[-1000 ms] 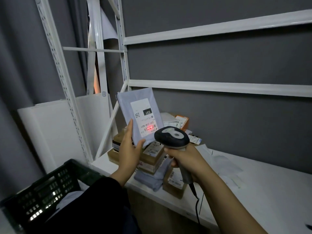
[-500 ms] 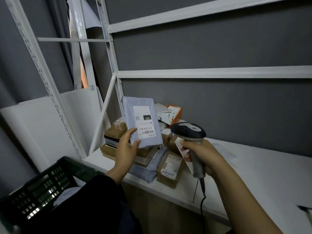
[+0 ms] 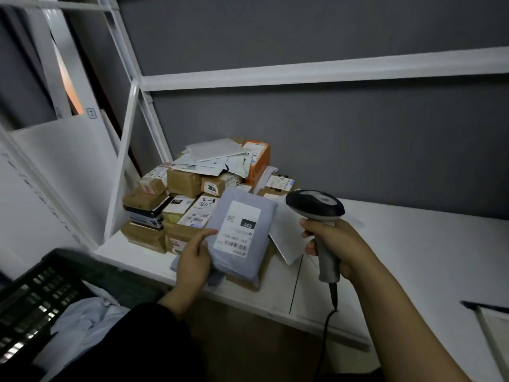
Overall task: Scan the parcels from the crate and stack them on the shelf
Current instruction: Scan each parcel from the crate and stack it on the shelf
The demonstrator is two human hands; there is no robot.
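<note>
My left hand (image 3: 194, 259) grips the lower left edge of a grey-blue mailer bag (image 3: 242, 235) with a white label marked 231. The bag lies low over the front of the parcel pile (image 3: 187, 194) on the white shelf (image 3: 399, 260), label up. My right hand (image 3: 334, 244) holds a black and grey barcode scanner (image 3: 316, 208) upright to the right of the bag, head pointing left, its cable hanging down. The black crate (image 3: 35, 293) sits at the lower left with a pale bag (image 3: 82, 318) inside.
White rack uprights and a diagonal brace (image 3: 124, 161) rise left of the pile. A crossbar (image 3: 316, 71) runs along the grey wall above. A white sheet (image 3: 286, 232) lies under the scanner. A white panel (image 3: 63, 172) stands at the left.
The mailer bag has gone from upright in front of the scanner, with the red scan light on its label, down onto the front of the pile. The scanner moved to the right.
</note>
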